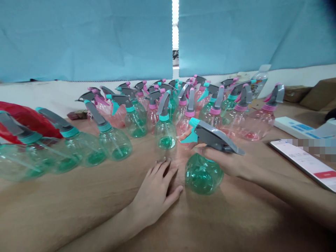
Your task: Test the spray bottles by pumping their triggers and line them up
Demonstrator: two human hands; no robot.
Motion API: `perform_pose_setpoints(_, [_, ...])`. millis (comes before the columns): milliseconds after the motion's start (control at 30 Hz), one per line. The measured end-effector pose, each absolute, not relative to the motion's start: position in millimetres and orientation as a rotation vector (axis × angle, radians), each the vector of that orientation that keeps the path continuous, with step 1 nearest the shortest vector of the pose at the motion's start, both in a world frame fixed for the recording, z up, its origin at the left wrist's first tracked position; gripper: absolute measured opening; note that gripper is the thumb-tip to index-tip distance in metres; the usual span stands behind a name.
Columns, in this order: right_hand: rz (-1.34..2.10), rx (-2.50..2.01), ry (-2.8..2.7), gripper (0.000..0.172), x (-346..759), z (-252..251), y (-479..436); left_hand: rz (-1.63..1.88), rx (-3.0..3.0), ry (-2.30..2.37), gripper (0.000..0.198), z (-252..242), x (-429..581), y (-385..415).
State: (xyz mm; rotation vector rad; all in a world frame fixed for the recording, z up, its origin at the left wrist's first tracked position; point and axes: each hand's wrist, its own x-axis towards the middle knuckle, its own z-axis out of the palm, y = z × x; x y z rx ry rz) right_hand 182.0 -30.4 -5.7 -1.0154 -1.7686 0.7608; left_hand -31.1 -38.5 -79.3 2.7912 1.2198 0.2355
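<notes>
My left hand (pixel 154 190) lies palm down on the wooden table (pixel 105 203), fingers spread, holding nothing. Just right of it, my right hand (pixel 223 157) is wrapped round the neck of a green spray bottle (pixel 203 175), below its grey and turquoise spray head. The bottle tilts slightly, and part of the grip is hidden behind the head. Beyond my left fingertips stands another green bottle (pixel 165 134) with a turquoise collar.
Several green bottles (pixel 115 143) line the left, before a red bag (pixel 39 122). Green and pink bottles (pixel 256 122) crowd the back. At the right are a phone (pixel 301 161), a white and blue box (pixel 294 126) and brown packages (pixel 320 94). A blue curtain (pixel 86 38) hangs behind.
</notes>
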Motion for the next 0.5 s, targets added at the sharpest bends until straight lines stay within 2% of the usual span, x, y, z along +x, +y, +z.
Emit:
perform_pose_setpoints(233, [0.788,-0.986,-1.726,0.032,182.8,-11.4,-30.5,0.240,2.797,1.212,0.050,-78.9,-29.8,-37.6])
perform_pose_setpoints(500, [0.799,-1.005,-1.717,0.031,182.4,-10.4,-30.6,0.247,2.797,1.215,0.051,-79.3,-30.8,-38.3])
